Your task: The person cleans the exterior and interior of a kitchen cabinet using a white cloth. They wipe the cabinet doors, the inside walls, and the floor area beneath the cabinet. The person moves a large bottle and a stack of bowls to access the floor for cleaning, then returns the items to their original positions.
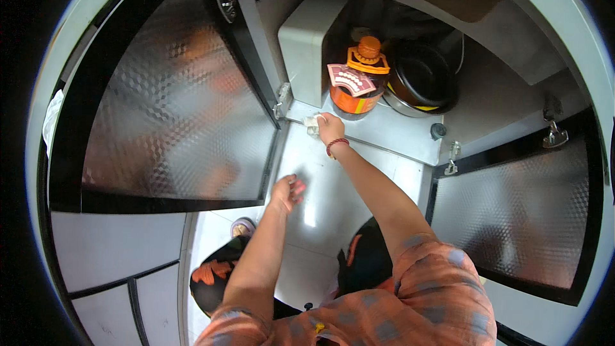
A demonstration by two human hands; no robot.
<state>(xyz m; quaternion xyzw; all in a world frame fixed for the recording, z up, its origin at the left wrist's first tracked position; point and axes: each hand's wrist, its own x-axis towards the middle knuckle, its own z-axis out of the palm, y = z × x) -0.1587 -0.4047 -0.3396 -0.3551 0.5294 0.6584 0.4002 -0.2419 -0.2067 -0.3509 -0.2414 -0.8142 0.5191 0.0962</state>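
Note:
In my right hand (330, 128), with a braided red bracelet at its wrist, is a crumpled whitish cloth or tissue (312, 124), pressed at the front left edge of the cabinet's white bottom shelf (389, 134). My left hand (287, 193) hangs lower, above the tiled floor, with its fingers apart and nothing in it. Just beyond my right hand stands a large bottle (355, 101) with an orange cap and handle and a fan-shaped pink tag. To its right are stacked dark pans (423, 77). A small dark round object (437, 130) lies near the shelf's right front corner.
Two cabinet doors with textured glass stand open, one on the left (178, 105) and one on the right (514, 206), with metal hinges. A pale box-like block (307, 43) rises inside the cabinet at left. A slippered foot (242, 227) is on the floor.

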